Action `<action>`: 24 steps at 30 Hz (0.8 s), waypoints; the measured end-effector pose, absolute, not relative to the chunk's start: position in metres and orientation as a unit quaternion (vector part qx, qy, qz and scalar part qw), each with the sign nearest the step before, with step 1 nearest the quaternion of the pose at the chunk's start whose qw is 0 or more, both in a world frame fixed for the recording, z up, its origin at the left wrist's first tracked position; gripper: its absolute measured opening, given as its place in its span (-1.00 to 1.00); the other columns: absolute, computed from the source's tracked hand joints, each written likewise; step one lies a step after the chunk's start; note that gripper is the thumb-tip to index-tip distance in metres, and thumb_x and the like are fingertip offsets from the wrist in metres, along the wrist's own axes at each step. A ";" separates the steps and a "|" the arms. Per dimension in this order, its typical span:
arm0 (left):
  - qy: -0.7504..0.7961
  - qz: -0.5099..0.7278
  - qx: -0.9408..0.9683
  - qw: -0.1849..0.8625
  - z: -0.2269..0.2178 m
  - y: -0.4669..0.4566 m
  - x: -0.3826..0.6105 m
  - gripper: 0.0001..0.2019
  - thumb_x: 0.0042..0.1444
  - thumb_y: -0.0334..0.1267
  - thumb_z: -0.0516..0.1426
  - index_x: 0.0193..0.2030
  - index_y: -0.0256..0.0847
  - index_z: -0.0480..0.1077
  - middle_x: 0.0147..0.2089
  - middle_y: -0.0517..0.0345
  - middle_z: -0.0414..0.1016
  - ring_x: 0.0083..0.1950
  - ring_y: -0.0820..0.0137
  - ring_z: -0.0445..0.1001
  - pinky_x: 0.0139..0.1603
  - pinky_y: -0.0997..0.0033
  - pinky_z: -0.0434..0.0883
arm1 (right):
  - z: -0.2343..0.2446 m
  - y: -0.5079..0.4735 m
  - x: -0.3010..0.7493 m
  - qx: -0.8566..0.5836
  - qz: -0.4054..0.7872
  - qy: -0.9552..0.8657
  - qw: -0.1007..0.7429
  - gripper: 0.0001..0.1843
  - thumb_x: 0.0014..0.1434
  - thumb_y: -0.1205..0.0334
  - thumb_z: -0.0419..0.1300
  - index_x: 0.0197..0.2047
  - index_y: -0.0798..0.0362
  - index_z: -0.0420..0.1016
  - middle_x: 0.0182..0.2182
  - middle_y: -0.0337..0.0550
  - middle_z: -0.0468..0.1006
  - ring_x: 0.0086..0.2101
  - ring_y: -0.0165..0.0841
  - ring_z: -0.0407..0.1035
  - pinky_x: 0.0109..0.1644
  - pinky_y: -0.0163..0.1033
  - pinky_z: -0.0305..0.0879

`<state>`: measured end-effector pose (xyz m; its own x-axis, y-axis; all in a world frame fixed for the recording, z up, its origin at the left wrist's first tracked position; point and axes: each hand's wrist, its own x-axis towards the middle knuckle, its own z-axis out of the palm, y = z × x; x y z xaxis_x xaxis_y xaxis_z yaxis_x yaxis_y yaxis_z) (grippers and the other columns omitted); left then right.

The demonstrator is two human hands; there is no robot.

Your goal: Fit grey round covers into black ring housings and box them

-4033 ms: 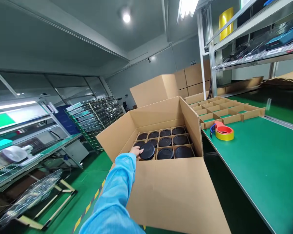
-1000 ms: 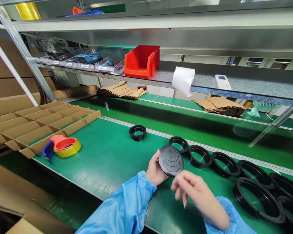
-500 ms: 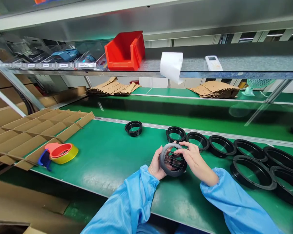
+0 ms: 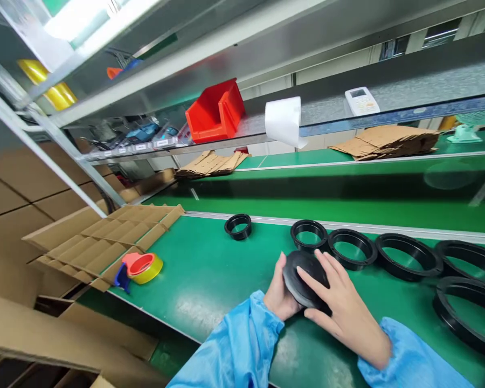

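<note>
I see my left hand [image 4: 281,293] cupping the left edge of a round black plastic cover [image 4: 305,279], thumb up along its rim and fingers curled behind it, so it is grasping the disc. My right hand [image 4: 339,310] lies across the front face of the same cover with the fingers spread flat and pressed on it; the palm backs the lower right edge. The cover is tilted up off the green workbench [image 4: 210,269], held just above the mat, directly in front of the nearest black ring [image 4: 309,235] and close to it. Both forearms wear light blue sleeves [image 4: 242,345].

Taking that ring as my landmark: to its right runs a row of larger black rings, the next one [image 4: 351,248] just beside it, then another [image 4: 408,256], and further ones toward the right edge of the view. To its left, set apart, sits a smaller black ring [image 4: 238,226]. Further left lies a yellow tape roll in a red and blue dispenser [image 4: 139,268], next to a cardboard divider grid [image 4: 105,240] at the end of the bench. Behind the ring, past the metal strip, runs a darker green belt. Above and behind it a metal shelf carries a red bin [image 4: 214,113], a white paper roll [image 4: 283,121] and a white remote control [image 4: 361,101]. Stacks of flattened cardboard [image 4: 388,141] lie on the far bench behind.
</note>
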<state>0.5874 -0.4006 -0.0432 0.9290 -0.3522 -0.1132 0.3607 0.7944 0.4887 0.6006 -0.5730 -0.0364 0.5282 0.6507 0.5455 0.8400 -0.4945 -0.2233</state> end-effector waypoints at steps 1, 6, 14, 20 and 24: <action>0.004 -0.199 0.286 0.937 -0.046 -0.404 0.584 -0.24 0.18 0.36 0.04 0.13 -0.37 0.47 0.09 -0.18 0.55 0.27 0.04 0.39 0.37 0.07 0.20 | -0.038 -0.574 0.599 -0.853 -0.179 -0.421 0.252 -0.10 0.28 -0.11 0.23 0.52 -0.14 -0.12 0.47 0.01 -0.34 0.38 0.15 -0.20 0.29 0.35 0.17; 0.008 -0.252 0.482 0.839 -0.044 -0.400 0.580 -0.10 0.10 0.52 -0.08 0.12 -0.30 0.48 0.05 -0.22 0.55 0.13 0.00 0.50 0.17 -0.01 0.39 | -0.044 -0.581 0.593 -0.865 -0.112 -0.385 0.301 0.11 0.11 0.02 0.28 0.53 -0.12 -0.31 0.45 -0.03 -0.18 0.35 0.00 -0.02 0.26 0.13 0.34; 0.385 0.237 0.742 0.494 0.027 -0.238 0.649 -0.46 0.25 -0.38 0.15 0.36 -0.27 0.16 0.44 -0.25 0.04 0.39 0.17 0.23 0.28 0.23 0.34 | -0.054 -0.579 0.597 -0.861 -0.165 -0.344 0.337 0.03 0.12 -0.05 0.24 0.51 -0.23 -0.25 0.35 0.02 0.02 0.27 0.10 0.08 0.13 0.25 0.42; 0.373 0.158 0.712 0.573 0.014 -0.211 0.652 -0.83 0.28 -0.33 0.16 -0.04 -0.35 0.40 -0.34 0.18 0.46 -0.44 0.51 0.42 -0.41 0.50 0.46 | -0.068 -0.581 0.607 -0.875 -0.125 -0.354 0.305 0.09 0.13 -0.09 0.30 0.51 -0.32 -0.32 0.36 -0.01 -0.02 0.28 0.12 0.04 0.13 0.22 0.43; 0.272 0.075 0.707 0.648 0.008 -0.250 0.614 -0.72 0.04 -0.51 0.22 -0.06 -0.38 0.46 -0.45 0.21 0.43 -0.60 0.60 0.30 -0.59 0.61 0.32 | -0.046 -0.587 0.598 -0.879 -0.123 -0.345 0.305 0.05 0.15 -0.04 0.28 0.51 -0.24 -0.29 0.37 -0.02 -0.03 0.31 0.06 -0.01 0.21 0.20 0.36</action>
<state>0.6141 -0.2496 0.0081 0.8405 0.4824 -0.2468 0.2879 -0.0118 0.9576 0.5981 -0.5870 -0.0462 0.7314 0.5318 0.4269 0.6819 -0.5763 -0.4505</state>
